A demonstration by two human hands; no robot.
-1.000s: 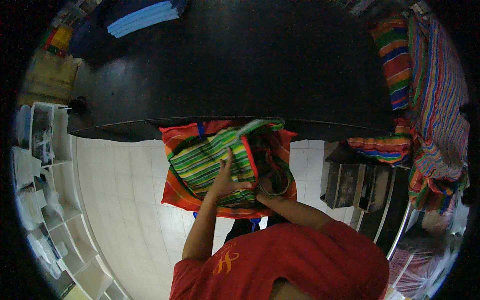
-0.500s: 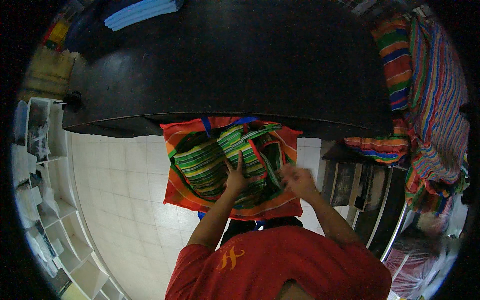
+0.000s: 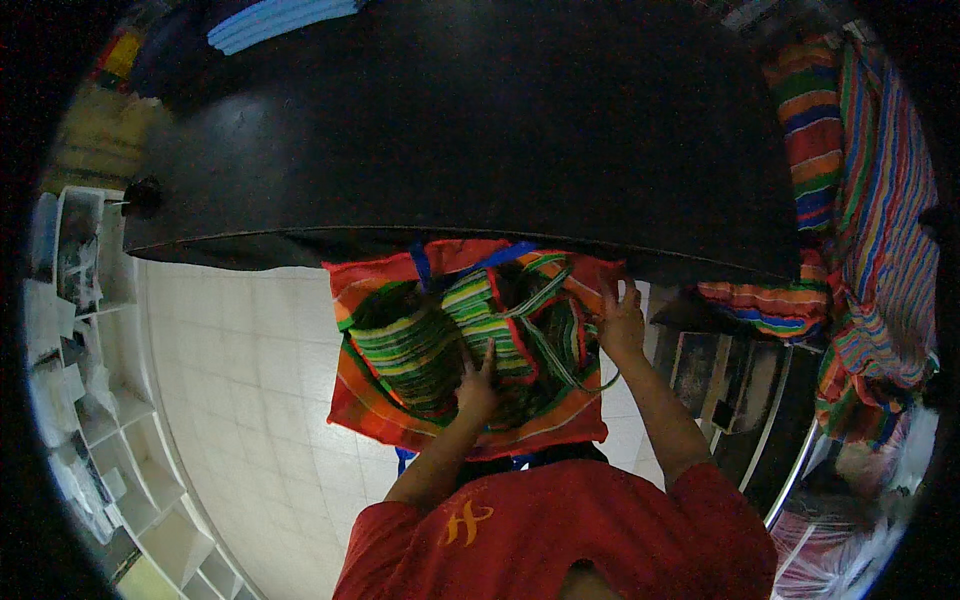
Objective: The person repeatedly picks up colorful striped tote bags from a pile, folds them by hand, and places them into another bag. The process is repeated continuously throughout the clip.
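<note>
A large orange-red striped woven bag [image 3: 352,400] gapes in front of me, its far side against the black table's edge. Inside lie folded green striped woven bags [image 3: 400,345], with red trim and thin green-and-white handles [image 3: 545,355]. My left hand [image 3: 477,392] rests on the green bags with its fingers spread. At the right side of the orange bag is my right hand [image 3: 622,322], fingers extended by the rim, with no item visible in it. One handle loops out over the bag's right edge, below the right hand. Blue straps [image 3: 420,262] show at the bag's far side.
The black table [image 3: 450,140] spans the far side, with a stack of light blue folded cloth [image 3: 285,22] on it. White shelves [image 3: 150,450] line the left. Piled striped bags [image 3: 885,200] and a dark crate [image 3: 710,380] stand to the right.
My right hand has moved up and right, from the green bags to the orange bag's right rim. A handle now loops over that edge. My left hand has shifted slightly nearer me.
</note>
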